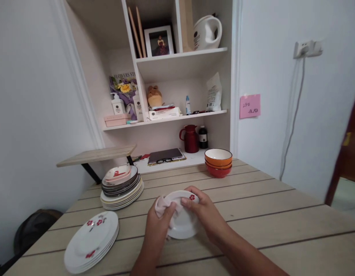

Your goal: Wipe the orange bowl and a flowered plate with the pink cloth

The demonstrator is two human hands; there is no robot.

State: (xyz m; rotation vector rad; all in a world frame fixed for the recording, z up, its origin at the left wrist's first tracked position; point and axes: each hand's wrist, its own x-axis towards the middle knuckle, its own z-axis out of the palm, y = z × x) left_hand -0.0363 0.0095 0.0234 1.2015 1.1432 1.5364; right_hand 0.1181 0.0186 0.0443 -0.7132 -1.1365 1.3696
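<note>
A small white plate (pixel 184 224) with a red flower on its rim is held up between my hands above the table. My right hand (pixel 204 207) grips its right edge, thumb on the face and fingers behind. My left hand (pixel 160 218) is closed on a pale pink cloth (pixel 162 206), which is bunched over the plate's left side and touches its face. To the left lies a stack of white oval plates (pixel 92 239) with red flowers. Behind it stands a taller stack of round plates (pixel 122 195), topped by small pink-rimmed dishes (pixel 118 173).
Orange and red bowls (pixel 218 163) are nested at the table's back right. A small raised wooden shelf (pixel 96 155) stands back left. Behind the table, a white shelf unit (pixel 183 55) holds a red jug (pixel 191 138), a dark laptop-like slab (pixel 167 155) and glasses (pixel 164 161).
</note>
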